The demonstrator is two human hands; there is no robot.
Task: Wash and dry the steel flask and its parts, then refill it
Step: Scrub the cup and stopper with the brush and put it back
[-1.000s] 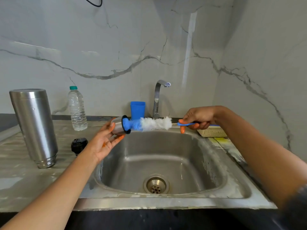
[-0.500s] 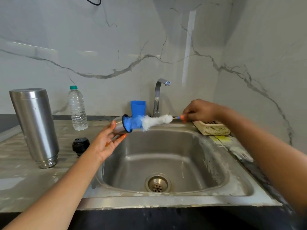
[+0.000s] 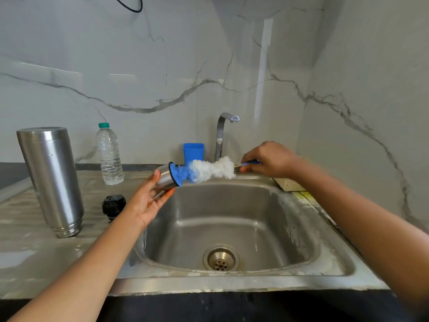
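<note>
"Since you can't see my screen, I'll go through it. The left hand (image 3: 148, 201) grasps the steel cap (image 3: 163, 177), thumb on its far side, fingers beneath, over the far left corner of the sink (image 3: 299, 242)."

"Which way does the cap face?"

"Its blue-rimmed mouth points right. I see the bottle brush (image 3: 209, 170) lying level, its blue bristles at that mouth and the white ones trailing right."

"And the other hand?"

"The right hand (image 3: 270, 160) is clenched round the brush handle (image 3: 251, 162), over the far rim, just in front of the tap (image 3: 220, 135). I can't tell how deep the bristles go into the cap."

"Where's the flask itself?"

"The steel flask (image 3: 51, 180) stands on its narrow threaded end on the tabletop (image 3: 27, 252), well left of the sink. Its black stopper (image 3: 113, 205) sits between it and the sink, near the left wrist."

"Anything else out there?"

"A clear water bottle (image 3: 109, 154) with a green top stands upright at the far side, right of the flask. I've got a blue cup (image 3: 193, 152) just left of the tap, and a beige basket (image 3: 290, 184) on the right rim, partly hidden by the right forearm. The drain (image 3: 220, 259) shows in the basin floor."
</note>
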